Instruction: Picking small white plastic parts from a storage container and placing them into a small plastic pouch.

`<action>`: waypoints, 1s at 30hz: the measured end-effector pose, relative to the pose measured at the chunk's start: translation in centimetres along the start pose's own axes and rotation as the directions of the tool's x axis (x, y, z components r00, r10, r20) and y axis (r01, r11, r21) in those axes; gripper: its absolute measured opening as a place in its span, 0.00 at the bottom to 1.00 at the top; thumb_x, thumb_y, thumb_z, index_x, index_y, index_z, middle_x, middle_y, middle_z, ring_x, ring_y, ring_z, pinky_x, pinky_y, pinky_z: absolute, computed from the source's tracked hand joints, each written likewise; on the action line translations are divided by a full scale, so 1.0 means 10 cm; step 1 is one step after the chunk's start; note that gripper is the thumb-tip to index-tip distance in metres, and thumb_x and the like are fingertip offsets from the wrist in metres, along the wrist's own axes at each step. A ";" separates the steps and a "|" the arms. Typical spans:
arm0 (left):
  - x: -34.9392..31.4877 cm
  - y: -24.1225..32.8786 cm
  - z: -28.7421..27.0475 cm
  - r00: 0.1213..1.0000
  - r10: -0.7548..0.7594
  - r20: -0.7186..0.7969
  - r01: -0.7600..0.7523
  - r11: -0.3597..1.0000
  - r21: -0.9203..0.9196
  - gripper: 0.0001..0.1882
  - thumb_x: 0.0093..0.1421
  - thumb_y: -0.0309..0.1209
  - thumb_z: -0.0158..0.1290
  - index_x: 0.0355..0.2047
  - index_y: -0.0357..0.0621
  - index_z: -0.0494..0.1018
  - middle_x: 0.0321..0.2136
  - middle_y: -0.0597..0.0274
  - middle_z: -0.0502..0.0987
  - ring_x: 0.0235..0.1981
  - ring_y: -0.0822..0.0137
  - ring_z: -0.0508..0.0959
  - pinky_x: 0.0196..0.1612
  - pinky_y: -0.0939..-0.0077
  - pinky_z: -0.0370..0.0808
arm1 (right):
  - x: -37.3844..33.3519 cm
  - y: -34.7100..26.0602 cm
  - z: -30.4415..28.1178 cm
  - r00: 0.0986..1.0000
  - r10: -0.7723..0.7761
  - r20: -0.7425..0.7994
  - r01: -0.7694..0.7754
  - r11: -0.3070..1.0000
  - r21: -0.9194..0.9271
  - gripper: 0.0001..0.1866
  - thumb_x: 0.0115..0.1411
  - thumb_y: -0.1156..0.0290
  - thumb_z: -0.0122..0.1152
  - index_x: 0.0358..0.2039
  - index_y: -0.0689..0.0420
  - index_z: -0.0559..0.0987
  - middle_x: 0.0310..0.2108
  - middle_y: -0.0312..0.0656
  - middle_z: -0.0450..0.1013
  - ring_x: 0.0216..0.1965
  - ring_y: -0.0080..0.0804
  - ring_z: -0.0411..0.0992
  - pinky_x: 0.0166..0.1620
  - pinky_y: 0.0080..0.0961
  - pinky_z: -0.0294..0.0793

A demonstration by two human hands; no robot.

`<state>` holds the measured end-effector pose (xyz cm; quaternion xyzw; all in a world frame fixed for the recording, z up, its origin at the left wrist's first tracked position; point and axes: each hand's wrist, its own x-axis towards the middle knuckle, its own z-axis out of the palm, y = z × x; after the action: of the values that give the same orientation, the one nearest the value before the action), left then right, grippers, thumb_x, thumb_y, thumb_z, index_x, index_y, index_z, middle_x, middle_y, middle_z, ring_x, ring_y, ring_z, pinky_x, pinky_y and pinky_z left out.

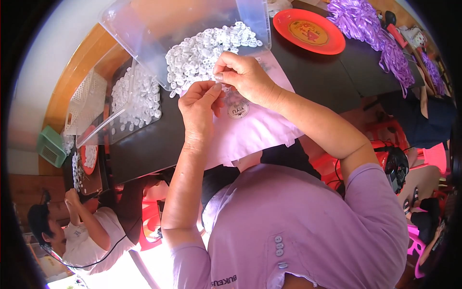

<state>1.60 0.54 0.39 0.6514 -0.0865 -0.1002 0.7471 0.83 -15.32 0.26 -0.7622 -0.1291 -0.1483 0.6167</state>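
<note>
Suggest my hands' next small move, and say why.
Perhaps ease the right hand back slightly to check its grip: its fingertips sit close to the left hand, near the white pieces, and anything pinched there is too small to tell.

brightly lit, white glare lower left, black rim, edges bowed

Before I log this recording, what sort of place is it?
Probably a handwork workshop: many white oval pieces lie in a clear plastic bin, purple ribbon-like strips are piled on a dark table, and another person is nearby.
</note>
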 end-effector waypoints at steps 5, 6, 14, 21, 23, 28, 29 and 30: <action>-0.02 -0.04 -0.08 0.986 -0.081 0.147 0.108 0.977 -0.184 0.06 0.62 0.25 0.53 0.34 0.32 0.74 0.27 0.56 0.77 0.20 0.71 0.73 0.19 0.80 0.66 | 0.01 0.01 0.00 0.992 -0.111 0.062 0.117 0.988 -0.102 0.02 0.61 0.78 0.56 0.31 0.61 0.73 0.26 0.31 0.71 0.28 0.16 0.67 0.32 0.17 0.69; -0.02 -0.05 -0.09 0.986 -0.084 0.147 0.111 0.976 -0.185 0.06 0.62 0.25 0.53 0.34 0.32 0.74 0.27 0.56 0.77 0.20 0.71 0.73 0.19 0.80 0.66 | 0.01 -0.01 -0.01 0.990 -0.098 0.106 0.110 0.987 -0.116 0.02 0.61 0.78 0.57 0.31 0.61 0.73 0.26 0.32 0.71 0.28 0.16 0.67 0.32 0.18 0.69; -0.02 -0.03 -0.13 0.997 -0.035 0.072 0.056 0.948 -0.314 0.06 0.62 0.26 0.53 0.36 0.34 0.72 0.25 0.56 0.77 0.19 0.70 0.73 0.20 0.79 0.66 | -0.04 -0.01 -0.04 0.976 -0.219 0.005 0.218 0.966 -0.138 0.03 0.60 0.79 0.57 0.34 0.61 0.73 0.27 0.36 0.73 0.29 0.23 0.72 0.33 0.22 0.71; -0.02 -0.04 -0.11 0.996 -0.019 0.086 0.045 0.949 -0.311 0.08 0.63 0.28 0.53 0.36 0.35 0.72 0.25 0.56 0.77 0.19 0.70 0.73 0.20 0.79 0.66 | -0.09 -0.01 0.03 0.938 -0.346 0.033 0.337 0.880 -0.334 0.05 0.59 0.80 0.58 0.34 0.60 0.72 0.26 0.42 0.74 0.27 0.35 0.74 0.31 0.28 0.72; -0.04 -0.01 -0.08 0.996 -0.022 0.088 0.045 0.962 -0.268 0.07 0.63 0.28 0.53 0.36 0.35 0.71 0.25 0.57 0.77 0.20 0.70 0.73 0.20 0.79 0.66 | -0.10 0.00 0.03 0.935 -0.353 0.023 0.339 0.876 -0.344 0.05 0.59 0.80 0.58 0.34 0.60 0.72 0.26 0.42 0.74 0.27 0.36 0.74 0.31 0.28 0.72; -0.05 -0.03 -0.08 0.996 -0.027 0.087 0.045 0.977 -0.208 0.07 0.64 0.28 0.51 0.36 0.35 0.71 0.27 0.57 0.76 0.20 0.69 0.73 0.20 0.78 0.66 | -0.09 0.01 0.03 0.937 -0.350 0.004 0.328 0.875 -0.356 0.05 0.59 0.80 0.57 0.34 0.60 0.72 0.27 0.42 0.74 0.28 0.37 0.75 0.31 0.28 0.72; -0.05 -0.03 -0.08 0.997 -0.028 0.077 0.044 0.974 -0.222 0.07 0.64 0.28 0.51 0.36 0.35 0.71 0.27 0.57 0.76 0.20 0.69 0.73 0.20 0.78 0.65 | -0.09 0.01 0.03 0.932 -0.361 -0.004 0.336 0.872 -0.356 0.05 0.59 0.81 0.57 0.35 0.60 0.71 0.27 0.43 0.74 0.28 0.37 0.75 0.31 0.28 0.72; -0.05 -0.03 -0.09 0.997 -0.027 0.076 0.044 0.974 -0.223 0.07 0.64 0.28 0.51 0.36 0.35 0.71 0.27 0.57 0.76 0.20 0.69 0.73 0.20 0.78 0.65 | -0.09 0.00 0.03 0.928 -0.373 -0.012 0.345 0.869 -0.355 0.05 0.59 0.81 0.57 0.35 0.60 0.71 0.27 0.43 0.74 0.28 0.37 0.75 0.31 0.28 0.72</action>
<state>1.30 1.47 0.00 0.5603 -0.0901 -0.1463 0.8103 0.04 -15.03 -0.17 -0.8147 -0.2154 -0.3112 0.4393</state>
